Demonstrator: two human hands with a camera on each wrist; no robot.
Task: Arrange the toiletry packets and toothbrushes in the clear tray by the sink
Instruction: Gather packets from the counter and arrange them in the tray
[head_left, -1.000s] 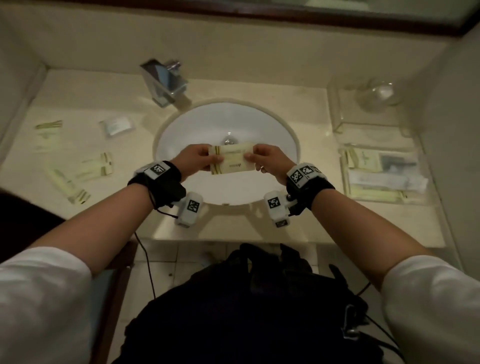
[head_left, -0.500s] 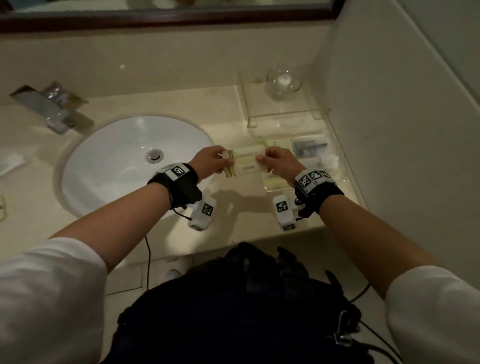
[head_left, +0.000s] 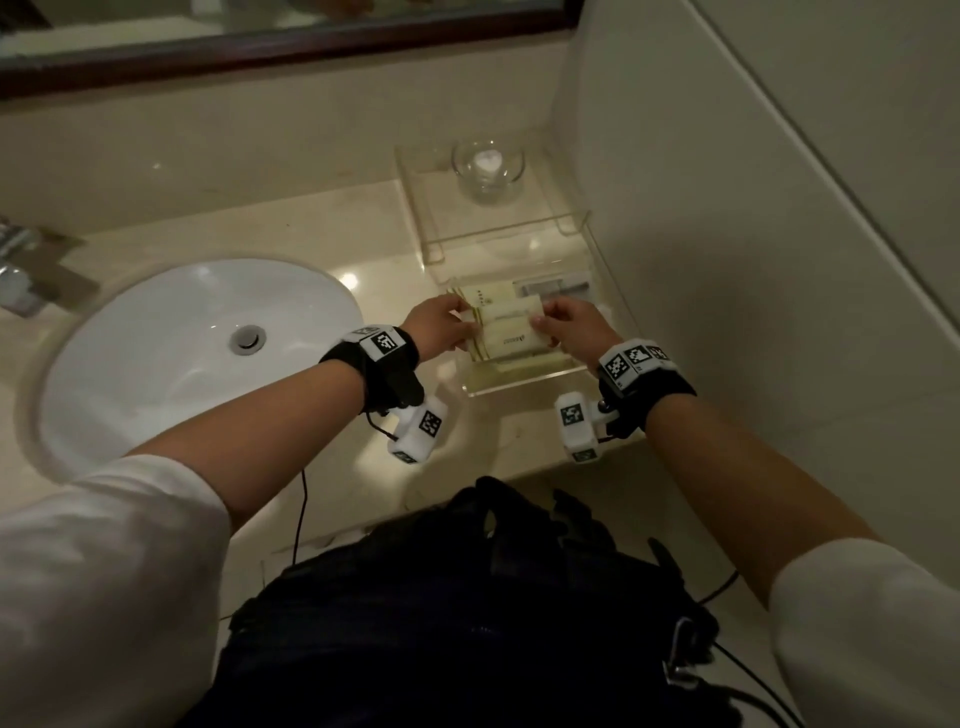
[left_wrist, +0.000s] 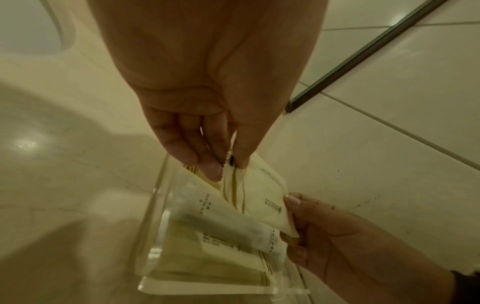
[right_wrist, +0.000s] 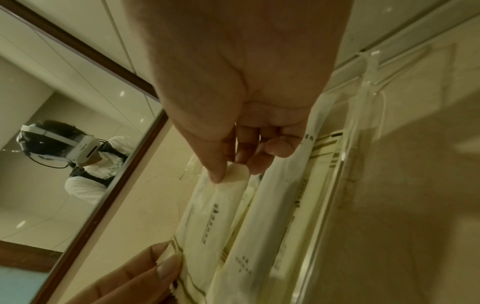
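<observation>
Since a second ago both hands have carried the packet (head_left: 511, 332) from over the sink (head_left: 171, 358) across the surface to the clear tray (head_left: 524, 382). The left hand (head_left: 439, 327) and right hand (head_left: 571, 325) each pinch one end in their fingers (left_wrist: 207, 164), holding it just above the packets already lying there; lowering and release seem next.

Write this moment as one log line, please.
left hand: pinches packet | right hand: pinches packet | packet: over clear tray
</observation>
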